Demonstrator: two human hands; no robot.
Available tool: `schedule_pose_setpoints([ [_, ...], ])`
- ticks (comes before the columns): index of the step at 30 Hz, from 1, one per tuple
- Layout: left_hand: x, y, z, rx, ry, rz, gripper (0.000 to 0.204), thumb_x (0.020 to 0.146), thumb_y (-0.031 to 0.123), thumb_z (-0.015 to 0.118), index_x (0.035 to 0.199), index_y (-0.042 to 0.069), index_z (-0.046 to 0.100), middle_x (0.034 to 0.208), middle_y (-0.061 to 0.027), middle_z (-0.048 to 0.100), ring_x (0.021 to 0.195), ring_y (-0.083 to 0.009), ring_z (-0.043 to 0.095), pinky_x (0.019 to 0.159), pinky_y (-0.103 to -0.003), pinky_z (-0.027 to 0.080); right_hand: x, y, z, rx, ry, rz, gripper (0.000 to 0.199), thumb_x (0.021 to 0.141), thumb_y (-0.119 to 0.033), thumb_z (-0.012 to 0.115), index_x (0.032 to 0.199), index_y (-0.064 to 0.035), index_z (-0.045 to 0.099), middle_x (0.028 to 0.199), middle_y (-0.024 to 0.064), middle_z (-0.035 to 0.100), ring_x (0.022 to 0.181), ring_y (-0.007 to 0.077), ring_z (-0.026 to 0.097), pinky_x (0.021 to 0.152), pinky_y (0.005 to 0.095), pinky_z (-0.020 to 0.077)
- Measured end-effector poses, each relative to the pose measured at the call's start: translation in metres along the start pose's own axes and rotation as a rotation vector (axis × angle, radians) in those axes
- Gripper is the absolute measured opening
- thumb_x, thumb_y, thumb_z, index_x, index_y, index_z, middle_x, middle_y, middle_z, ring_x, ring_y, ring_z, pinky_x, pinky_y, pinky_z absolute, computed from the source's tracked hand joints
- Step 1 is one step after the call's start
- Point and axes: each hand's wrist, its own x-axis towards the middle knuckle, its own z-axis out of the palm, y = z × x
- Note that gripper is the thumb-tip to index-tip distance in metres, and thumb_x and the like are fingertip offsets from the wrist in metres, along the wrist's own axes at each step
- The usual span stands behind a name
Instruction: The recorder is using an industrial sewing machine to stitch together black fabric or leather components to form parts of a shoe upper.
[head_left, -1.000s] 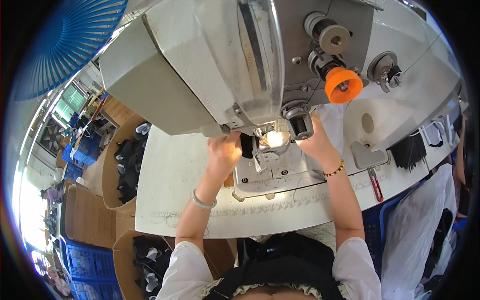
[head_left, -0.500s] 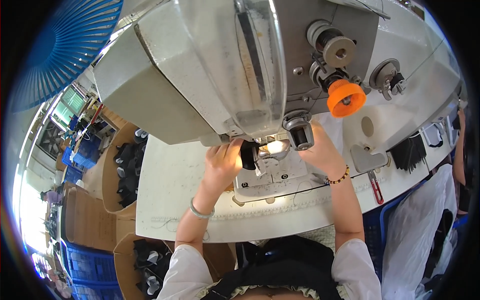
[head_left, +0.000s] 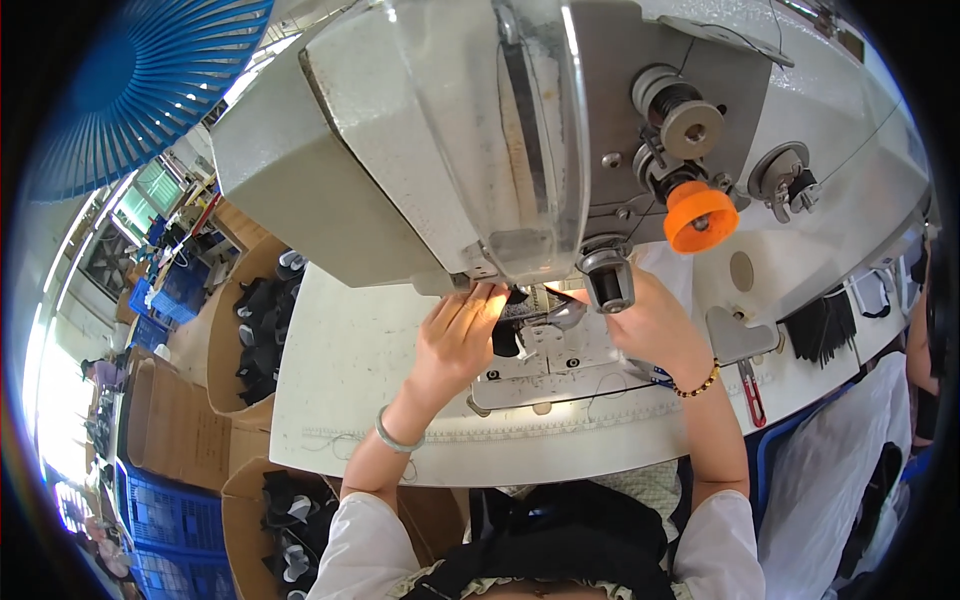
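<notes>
My left hand (head_left: pixel 460 335) is closed on a small black fabric piece (head_left: pixel 506 338), just left of the needle area of a sewing machine (head_left: pixel 395 150). Its fingertips reach in under the machine head. On the other side of the needle, my right hand (head_left: pixel 655 325) is bent inward. A dark metal tension knob (head_left: pixel 607 280) covers its fingers, so their grip is hidden. Light falls on the metal presser parts (head_left: pixel 565 317) between the hands. Below the right palm a small blue-and-grey tool (head_left: pixel 658 376) shows in part; I cannot tell whether it is held.
A red-handled tool (head_left: pixel 752 395) and black strips (head_left: pixel 822 328) lie at the right of the white table (head_left: pixel 345 400). Cardboard boxes (head_left: pixel 235 350) with black pieces stand at left, near blue crates (head_left: pixel 175 515). A blue fan (head_left: pixel 150 80) is upper left; another person's arm (head_left: pixel 918 340) is far right.
The black piece has turned and lies flatter under the machine head. My left fingers have straightened, and my right hand has shifted slightly right and down. The whole view has moved a little.
</notes>
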Motion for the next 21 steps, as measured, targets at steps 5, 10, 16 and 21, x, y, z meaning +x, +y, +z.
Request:
schedule_pose_setpoints([
  [5,0.001,0.004,-0.001,0.155,0.004,0.115,0.031,0.062,-0.006,0.056,0.092,-0.005,0.058,0.092,-0.0147,0.061,0.081,-0.0247,0.06,0.068,-0.031,0.051,-0.003,0.002,0.003,-0.011,0.013,-0.042,0.036,0.062,0.006,0.055,0.095,-0.0058,0.054,0.083,0.0069,0.048,0.078,0.0248,0.051,0.065,0.0337,0.0435],
  [10,-0.001,0.012,-0.009,0.22,-0.053,0.147,0.026,0.064,-0.003,0.058,0.09,-0.005,0.059,0.09,-0.0155,0.06,0.085,-0.0274,0.061,0.073,-0.032,0.052,-0.004,0.0,0.003,0.003,0.016,-0.071,0.034,0.061,0.004,0.057,0.093,-0.0056,0.055,0.077,0.0046,0.044,0.07,0.0224,0.048,0.06,0.0332,0.0427],
  [16,0.001,0.014,-0.021,0.271,-0.127,0.208,0.03,0.07,-0.001,0.057,0.099,-0.007,0.057,0.096,-0.0183,0.059,0.088,-0.028,0.059,0.074,-0.032,0.052,-0.003,-0.008,-0.003,-0.136,0.042,-0.186,0.02,0.06,0.0,0.057,0.08,-0.004,0.055,0.077,0.0049,0.044,0.071,0.023,0.048,0.057,0.033,0.042],
  [21,0.0,0.013,-0.027,0.254,-0.201,0.241,0.037,0.071,0.005,0.057,0.105,-0.008,0.055,0.101,-0.0198,0.058,0.088,-0.0273,0.058,0.074,-0.032,0.051,-0.018,-0.011,0.0,-0.136,-0.115,-0.015,0.053,0.055,0.008,0.056,0.101,-0.0159,0.065,0.093,0.003,0.061,0.086,0.0239,0.056,0.074,0.0361,0.0449],
])
